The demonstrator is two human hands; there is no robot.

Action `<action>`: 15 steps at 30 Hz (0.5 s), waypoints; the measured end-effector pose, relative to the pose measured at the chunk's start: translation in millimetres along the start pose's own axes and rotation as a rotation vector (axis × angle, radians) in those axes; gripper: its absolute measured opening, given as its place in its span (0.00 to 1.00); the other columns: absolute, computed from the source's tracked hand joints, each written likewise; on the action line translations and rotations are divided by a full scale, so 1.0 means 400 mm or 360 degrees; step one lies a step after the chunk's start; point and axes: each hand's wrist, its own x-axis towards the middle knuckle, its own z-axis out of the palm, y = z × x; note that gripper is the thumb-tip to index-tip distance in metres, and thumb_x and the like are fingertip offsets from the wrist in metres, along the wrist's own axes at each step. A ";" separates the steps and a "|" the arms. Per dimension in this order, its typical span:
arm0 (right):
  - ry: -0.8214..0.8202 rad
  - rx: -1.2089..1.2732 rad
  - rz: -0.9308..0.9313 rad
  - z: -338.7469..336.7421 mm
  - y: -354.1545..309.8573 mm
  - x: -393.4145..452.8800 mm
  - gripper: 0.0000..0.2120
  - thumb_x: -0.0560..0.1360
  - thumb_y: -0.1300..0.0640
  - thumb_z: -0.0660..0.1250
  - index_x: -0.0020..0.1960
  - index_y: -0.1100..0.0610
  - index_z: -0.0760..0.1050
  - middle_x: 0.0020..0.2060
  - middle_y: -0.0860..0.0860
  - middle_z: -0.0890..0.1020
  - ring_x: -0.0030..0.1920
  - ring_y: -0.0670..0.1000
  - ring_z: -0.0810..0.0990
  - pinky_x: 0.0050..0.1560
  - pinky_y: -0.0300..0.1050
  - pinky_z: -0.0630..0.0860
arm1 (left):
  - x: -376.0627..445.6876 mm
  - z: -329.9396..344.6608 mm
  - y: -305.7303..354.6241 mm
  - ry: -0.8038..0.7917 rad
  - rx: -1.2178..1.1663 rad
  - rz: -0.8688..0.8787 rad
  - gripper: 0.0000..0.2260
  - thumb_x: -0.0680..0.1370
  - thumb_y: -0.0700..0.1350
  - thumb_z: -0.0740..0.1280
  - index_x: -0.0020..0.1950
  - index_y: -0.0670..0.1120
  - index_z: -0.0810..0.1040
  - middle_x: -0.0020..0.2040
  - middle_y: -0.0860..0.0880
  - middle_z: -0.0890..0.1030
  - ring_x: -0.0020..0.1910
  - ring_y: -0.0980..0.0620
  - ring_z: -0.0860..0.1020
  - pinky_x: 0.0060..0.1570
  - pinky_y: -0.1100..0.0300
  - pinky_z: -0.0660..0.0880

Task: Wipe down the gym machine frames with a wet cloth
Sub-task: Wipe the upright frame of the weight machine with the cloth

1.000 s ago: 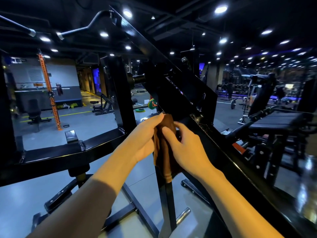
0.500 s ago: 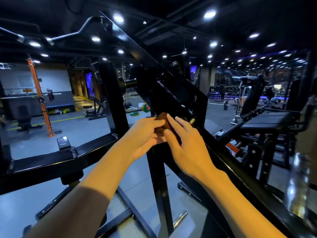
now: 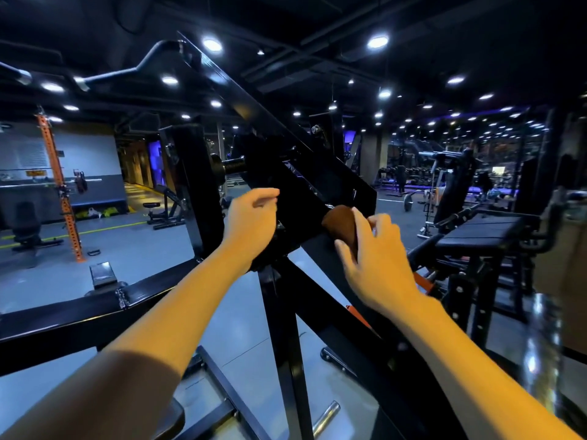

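No brand or lettering can be read on the black machine frame [image 3: 241, 90]. The brown cloth [image 3: 341, 223] sits bunched against the frame's slanted beam, just above where the upright post meets it. The right hand [image 3: 378, 265] grips the cloth from below, thumb and fingers curled round it. The left hand [image 3: 251, 223] hovers just left of the cloth, apart from it, fingers loosely curled and holding nothing.

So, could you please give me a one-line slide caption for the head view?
Right hand holds a brown cloth against the black machine frame; left hand hovers beside it.
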 end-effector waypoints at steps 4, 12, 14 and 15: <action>0.0123 0.0083 0.0014 0.043 -0.021 0.006 0.29 0.85 0.45 0.58 0.81 0.58 0.59 0.78 0.56 0.64 0.75 0.61 0.64 0.71 0.59 0.67 | 0.077 -0.061 -0.064 0.0321 0.0807 0.0432 0.12 0.80 0.39 0.64 0.58 0.51 0.83 0.59 0.52 0.82 0.63 0.48 0.74 0.59 0.55 0.74; 0.0066 0.0099 0.0007 0.085 -0.158 0.182 0.30 0.87 0.51 0.53 0.84 0.59 0.47 0.83 0.58 0.55 0.74 0.60 0.69 0.61 0.53 0.75 | 0.239 -0.182 -0.064 0.0300 0.2289 0.1088 0.21 0.80 0.49 0.62 0.71 0.44 0.77 0.75 0.44 0.73 0.78 0.43 0.63 0.79 0.40 0.47; 0.0076 0.0024 -0.0007 0.098 -0.200 0.243 0.31 0.87 0.49 0.52 0.84 0.60 0.45 0.83 0.58 0.54 0.73 0.61 0.69 0.60 0.54 0.75 | 0.258 -0.188 -0.057 0.0267 0.2661 0.1038 0.24 0.82 0.54 0.56 0.73 0.45 0.75 0.76 0.44 0.71 0.80 0.44 0.60 0.79 0.39 0.42; 0.0086 -0.0007 -0.0029 0.108 -0.223 0.276 0.32 0.87 0.46 0.51 0.84 0.59 0.44 0.83 0.58 0.54 0.73 0.60 0.69 0.61 0.54 0.74 | 0.267 -0.189 -0.058 0.0284 0.2760 0.1043 0.24 0.83 0.55 0.53 0.71 0.44 0.77 0.75 0.44 0.73 0.80 0.43 0.61 0.79 0.38 0.43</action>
